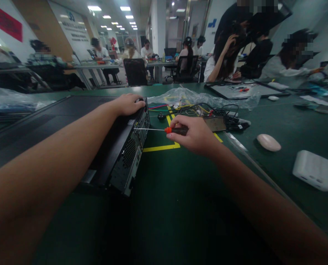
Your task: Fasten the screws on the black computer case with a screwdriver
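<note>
On the green surface (180,206), in the head view, a black computer case (120,147) lies flat toward the left side, its perforated metal rear panel facing right; the left hand (129,104) rests palm down on the far top corner of the case, fingers curled over its edge, gripping nothing else; the right hand (195,135) is closed around the black and orange handle of a screwdriver (164,129), whose thin shaft runs level to the left and meets the upper part of the rear panel; beneath the shaft, yellow tape lines (161,148) mark a corner on the surface; just beyond the right hand lie a tangle of black cables (227,112) and a crumpled clear plastic bag (191,97), toward the far edge; near the right edge sit a pale oval mouse (268,142) and, closer to the near edge, a small white box (313,170), well apart from the case; a clear bag (12,101) lies at the far left; other people sit at the far right corner and at tables behind.
</note>
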Action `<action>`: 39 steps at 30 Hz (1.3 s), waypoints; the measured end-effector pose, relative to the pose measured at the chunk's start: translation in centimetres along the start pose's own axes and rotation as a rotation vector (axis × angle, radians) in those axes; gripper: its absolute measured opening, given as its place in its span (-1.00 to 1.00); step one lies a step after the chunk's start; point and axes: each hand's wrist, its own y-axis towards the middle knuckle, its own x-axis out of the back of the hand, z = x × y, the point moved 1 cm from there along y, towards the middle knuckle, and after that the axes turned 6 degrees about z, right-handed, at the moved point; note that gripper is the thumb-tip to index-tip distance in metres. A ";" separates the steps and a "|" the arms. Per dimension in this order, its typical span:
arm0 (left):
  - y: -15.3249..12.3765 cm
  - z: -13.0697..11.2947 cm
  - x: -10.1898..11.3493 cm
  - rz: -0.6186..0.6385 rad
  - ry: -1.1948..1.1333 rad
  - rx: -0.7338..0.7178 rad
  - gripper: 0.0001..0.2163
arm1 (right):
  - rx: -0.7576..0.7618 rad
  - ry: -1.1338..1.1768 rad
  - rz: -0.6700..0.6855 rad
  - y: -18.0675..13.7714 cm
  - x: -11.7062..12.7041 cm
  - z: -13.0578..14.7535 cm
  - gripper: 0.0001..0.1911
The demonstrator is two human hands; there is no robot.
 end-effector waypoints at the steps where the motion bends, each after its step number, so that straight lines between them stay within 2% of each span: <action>1: 0.0 0.0 0.0 0.002 -0.002 0.003 -0.28 | 0.008 0.003 -0.007 -0.1 0.1 0.2 -0.79; 10: -0.3 -0.4 0.1 0.009 0.028 0.017 -0.28 | 0.046 -0.043 -0.042 -0.4 0.5 1.8 -0.85; 22: 0.2 0.2 -0.2 0.009 0.051 0.025 -0.28 | 0.027 0.025 -0.027 0.0 0.1 0.3 -0.79; 39: -0.2 -0.2 0.1 0.010 0.028 0.021 -0.28 | 0.018 0.042 -0.010 0.0 -0.2 -0.5 -0.76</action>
